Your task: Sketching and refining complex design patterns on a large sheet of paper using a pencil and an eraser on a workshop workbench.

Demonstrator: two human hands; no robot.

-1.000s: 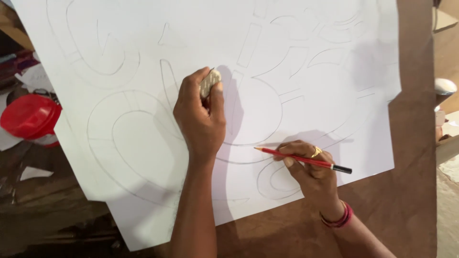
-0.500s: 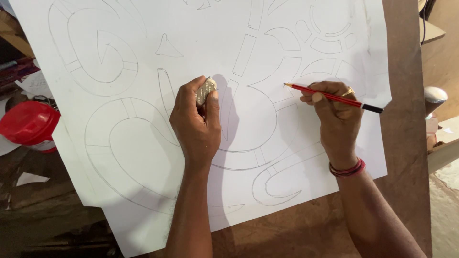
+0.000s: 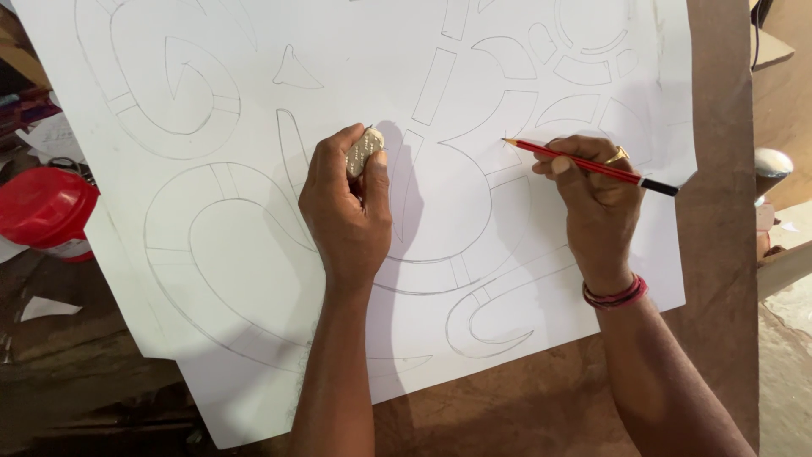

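A large white paper sheet [image 3: 355,68] with curved pencil-drawn outlines lies on a brown board [image 3: 719,254]. My left hand [image 3: 342,207] rests on the middle of the sheet and pinches a small grey eraser [image 3: 364,151] between thumb and fingers. My right hand [image 3: 596,199] holds a red pencil [image 3: 592,167] with a black end, its tip pointing left and resting close to a drawn line. A ring sits on one finger, and red bangles circle that wrist.
A red round container [image 3: 42,207] stands left of the sheet on a cluttered dark surface with paper scraps. The board's right edge borders a lower area with a pale rounded object [image 3: 771,165].
My right hand carried the pencil up from the sheet's lower right to the drawn shapes at the right middle. My left hand stayed on the eraser; the view shifted slightly.
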